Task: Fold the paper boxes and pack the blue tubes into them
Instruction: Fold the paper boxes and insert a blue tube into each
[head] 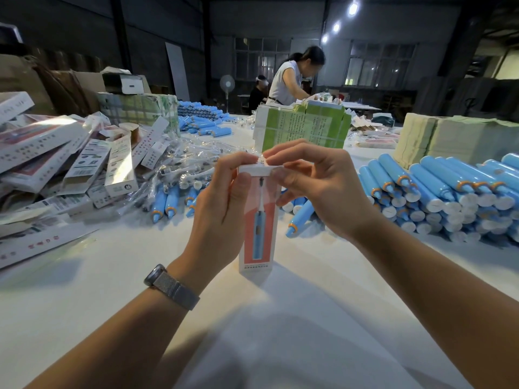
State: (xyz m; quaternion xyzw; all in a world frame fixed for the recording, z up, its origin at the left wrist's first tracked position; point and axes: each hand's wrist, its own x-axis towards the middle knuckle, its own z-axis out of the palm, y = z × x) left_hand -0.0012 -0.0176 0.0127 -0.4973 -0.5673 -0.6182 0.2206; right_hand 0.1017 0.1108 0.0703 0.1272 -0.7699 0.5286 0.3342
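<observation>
Box [259, 234] stands upright, top flap pinched by both hands [280, 189].

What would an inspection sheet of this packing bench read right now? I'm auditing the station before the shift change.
Surface: white table, bare patch nearest the camera.
Job's things: upright red-and-white paper box standing on the table; stacked blue plastic tubes with orange collars at right; more tubes far left.
Clutter: heap of printed cartons at left; bagged brush heads; green printed box flats; pale paper stacks.
Grippers: left hand grips the box's side; right hand pinches its top flap.
Cables: nothing seen.
Surroundings: dim warehouse, standing person working at the far end, pedestal fan.
</observation>
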